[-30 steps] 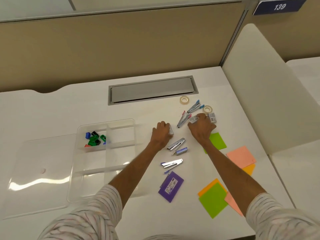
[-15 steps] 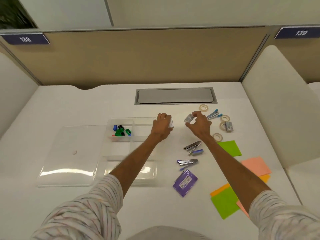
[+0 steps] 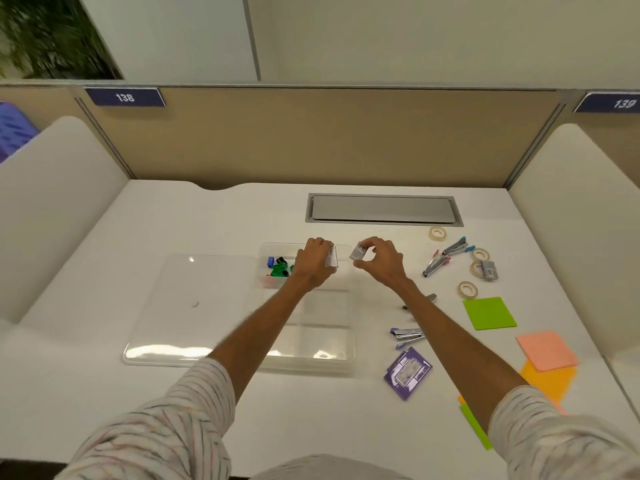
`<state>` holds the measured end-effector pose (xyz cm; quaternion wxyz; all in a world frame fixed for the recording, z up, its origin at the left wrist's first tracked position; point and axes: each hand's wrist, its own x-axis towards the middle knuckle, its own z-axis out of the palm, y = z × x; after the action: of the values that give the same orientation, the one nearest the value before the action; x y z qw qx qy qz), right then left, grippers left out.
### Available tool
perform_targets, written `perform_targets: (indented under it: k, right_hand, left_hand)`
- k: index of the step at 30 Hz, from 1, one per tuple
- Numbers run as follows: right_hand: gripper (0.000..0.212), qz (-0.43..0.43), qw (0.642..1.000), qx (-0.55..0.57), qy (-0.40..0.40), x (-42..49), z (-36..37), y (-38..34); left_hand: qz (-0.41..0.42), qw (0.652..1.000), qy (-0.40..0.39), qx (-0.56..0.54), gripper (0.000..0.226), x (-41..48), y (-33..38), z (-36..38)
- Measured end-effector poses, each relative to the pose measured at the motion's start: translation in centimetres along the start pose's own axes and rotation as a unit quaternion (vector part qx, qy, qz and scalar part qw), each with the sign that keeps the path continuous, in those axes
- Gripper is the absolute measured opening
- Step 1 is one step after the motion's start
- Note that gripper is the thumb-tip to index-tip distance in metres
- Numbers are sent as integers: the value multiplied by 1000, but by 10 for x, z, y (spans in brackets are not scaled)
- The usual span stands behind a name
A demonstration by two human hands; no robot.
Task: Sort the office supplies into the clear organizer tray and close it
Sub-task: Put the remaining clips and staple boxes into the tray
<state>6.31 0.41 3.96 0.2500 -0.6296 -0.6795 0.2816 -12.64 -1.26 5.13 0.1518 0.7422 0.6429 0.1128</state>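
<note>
The clear organizer tray lies on the white desk, with its clear lid flat beside it on the left. Colourful binder clips fill its far left compartment. My left hand grips a small box of staples above the tray's far right compartment. My right hand pinches another small staple box over the tray's far right edge. Staplers, tape rolls and a purple staple box lie to the right.
Green, pink and orange sticky-note pads sit at the right. A grey cable hatch is set into the desk behind the tray. White dividers wall both sides.
Both hands lifted small staple boxes from the pile at the right and carried them left to the tray's far right compartment. The camera view also swung left and up.
</note>
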Motion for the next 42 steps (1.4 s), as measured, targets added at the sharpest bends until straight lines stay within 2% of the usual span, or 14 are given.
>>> perform_targets:
  k: [6,12,26,30,36,42]
  right_hand:
    - [42,-6,999,-10,-32,2,20,-20]
    - [43,-39,995,-65,-71,13,37,-28]
    - [43,-90,973,-190,-93,39,66,-28]
    - [44,-96,973,-191,-84,39,69,-25]
    - [49,-117,974,-187,-52,36,75,-14]
    - [37,-105,979,-172,-8,32,67,-2]
  left_hand:
    - [-11,1000,-13,-8,59,-2,-30,-8]
    - [-17,999,-31,3,62,4,-45,-8]
    - [-19,997,-57,57,58,31,-60,12]
    - [-26,996,-50,64,58,35,-57,13]
    - [-29,994,-56,87,72,35,-53,17]
    - [-12,997,-33,73,57,27,-48,15]
